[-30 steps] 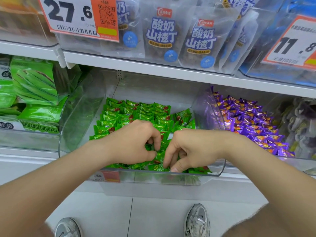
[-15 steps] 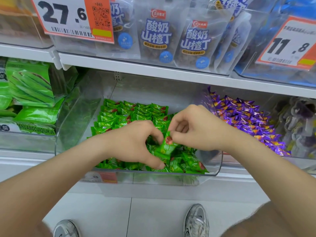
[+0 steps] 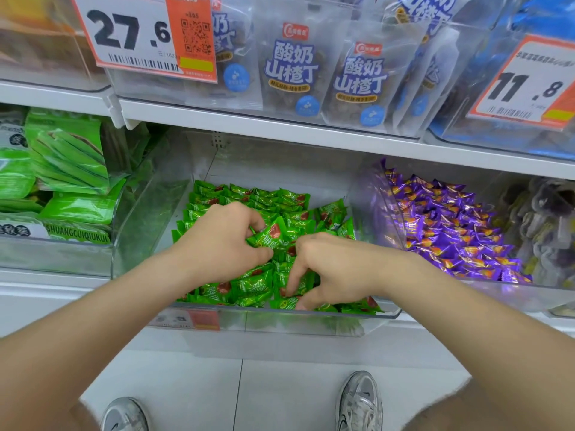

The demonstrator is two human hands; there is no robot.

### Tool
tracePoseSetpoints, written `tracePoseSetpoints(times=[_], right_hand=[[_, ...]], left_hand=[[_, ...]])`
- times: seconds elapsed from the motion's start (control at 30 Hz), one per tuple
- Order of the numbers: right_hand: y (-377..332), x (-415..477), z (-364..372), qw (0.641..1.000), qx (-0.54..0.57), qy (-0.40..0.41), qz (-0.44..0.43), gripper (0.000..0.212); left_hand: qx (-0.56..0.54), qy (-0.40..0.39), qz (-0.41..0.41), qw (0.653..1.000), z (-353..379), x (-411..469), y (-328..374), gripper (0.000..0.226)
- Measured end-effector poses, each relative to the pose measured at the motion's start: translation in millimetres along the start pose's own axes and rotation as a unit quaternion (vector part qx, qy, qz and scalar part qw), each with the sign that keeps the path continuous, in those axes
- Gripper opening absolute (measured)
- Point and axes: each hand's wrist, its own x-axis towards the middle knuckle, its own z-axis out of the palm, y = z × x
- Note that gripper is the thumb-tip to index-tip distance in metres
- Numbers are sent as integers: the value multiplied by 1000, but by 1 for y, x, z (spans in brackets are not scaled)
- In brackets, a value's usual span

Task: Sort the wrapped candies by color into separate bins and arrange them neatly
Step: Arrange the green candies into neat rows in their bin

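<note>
Green candy (image 3: 274, 237) sits pinched in left fingers (image 3: 263, 252); right fingers (image 3: 292, 272) spread onto candies (image 3: 249, 287).

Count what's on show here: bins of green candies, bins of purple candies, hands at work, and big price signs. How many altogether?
green candy bin: 1
purple candy bin: 1
hands: 2, the left hand pinching a green candy, and the right hand
big price signs: 2, the 27.6 sign and the 11.8 sign
Total: 6

Left hand (image 3: 224, 244) pinching; right hand (image 3: 339, 269) fingers (image 3: 292, 275) spread downward.
</note>
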Motion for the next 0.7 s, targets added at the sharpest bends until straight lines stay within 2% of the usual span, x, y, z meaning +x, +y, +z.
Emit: tracePoseSetpoints(times=[0.1,0.17,0.27,0.37,0.5,0.57,0.63,0.7], right_hand=[[-1,8,7,999,-31,-10,-13,36],[-2,11,12,998,-55,-6,-5,39],[-3,15,16,997,-74,2,-2,37],[0,13,17,1000,-5,16,2,32],[3,0,0,994,95,14,53,27],[2,-6,-11,985,158,22,58,17],[2,-10,-20,971,223,53,71,29],[6,-12,-26,944,291,115,107,29]], left_hand=[[-4,-14,-1,1000,5,0,-3,46],[10,-21,-5,1000,6,0,-3,30],[24,-20,-13,999,7,0,-5,46],[32,-15,-17,999,6,0,-6,52],[40,-13,-27,999,2,0,-7,33],[27,-16,-34,999,0,-1,-6,43],[17,-21,-35,999,-3,-3,-3,49],[12,-23,-33,999,-7,-2,-2,43]])
